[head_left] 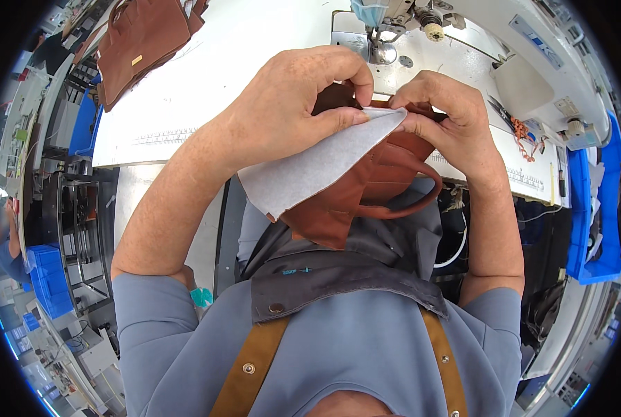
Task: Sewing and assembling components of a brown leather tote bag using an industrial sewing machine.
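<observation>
Brown leather (330, 205) with a looped handle (432, 187), apparently a handbag, hangs from my hands at the table's front edge, over my lap. A pale grey-white lining sheet (303, 174) lies across its left side, its upper corner between my fingertips. My left hand (300, 104) pinches the lining and upper edge between thumb and bent fingers. Close beside it, my right hand (449, 115) grips the same edge, thumb toward me and fingers curled behind. Both hands are closed, with their fingertips nearly meeting. The leather's far side is mostly hidden by them.
Just beyond my hands stands a sewing machine (533, 42) with its presser foot (381, 50). At the back left lie brown leather bags (143, 52). Scissors (499, 111) and orange cord (526, 142) lie at right. A blue bin (595, 215) hangs by the table's right end.
</observation>
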Demonstrator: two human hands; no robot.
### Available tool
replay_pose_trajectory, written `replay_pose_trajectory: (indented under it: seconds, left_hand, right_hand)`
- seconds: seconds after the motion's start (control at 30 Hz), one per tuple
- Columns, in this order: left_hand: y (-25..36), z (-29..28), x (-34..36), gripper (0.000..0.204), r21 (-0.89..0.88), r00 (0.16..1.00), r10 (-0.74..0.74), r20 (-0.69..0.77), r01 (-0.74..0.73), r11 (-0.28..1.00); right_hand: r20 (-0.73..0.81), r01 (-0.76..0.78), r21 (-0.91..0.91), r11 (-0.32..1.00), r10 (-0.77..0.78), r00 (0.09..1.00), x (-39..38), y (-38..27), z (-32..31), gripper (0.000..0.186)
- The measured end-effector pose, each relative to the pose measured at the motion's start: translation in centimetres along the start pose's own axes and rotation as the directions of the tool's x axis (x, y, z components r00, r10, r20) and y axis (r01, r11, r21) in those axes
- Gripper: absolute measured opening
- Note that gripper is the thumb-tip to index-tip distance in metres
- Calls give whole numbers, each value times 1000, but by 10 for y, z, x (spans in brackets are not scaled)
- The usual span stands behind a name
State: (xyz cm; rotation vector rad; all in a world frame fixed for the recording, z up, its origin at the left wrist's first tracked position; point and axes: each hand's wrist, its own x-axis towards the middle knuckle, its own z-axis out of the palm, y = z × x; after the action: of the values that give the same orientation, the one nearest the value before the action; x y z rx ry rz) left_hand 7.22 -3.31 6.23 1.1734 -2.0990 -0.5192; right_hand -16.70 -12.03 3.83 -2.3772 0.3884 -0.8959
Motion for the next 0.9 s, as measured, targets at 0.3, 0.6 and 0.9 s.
replay_pose_trajectory:
  seconds: [0.3,0.6,0.9]
  left_hand:
    - [8,-13,-12,13,-117,988,-149,-27,145,982]
    - [26,-2,-17,11,-119,962,-246,-116,232,965]
    - [30,-5,-20,13,-273,929,-345,-134,300,914]
  right_hand:
    - [-85,174,-118,978,-184,979,4,-18,-4,22]
    - [-42,43,81,996,-40,998,13,-29,-1,22]
    - [-61,-128,98,987,134,989,3,-46,4,13]
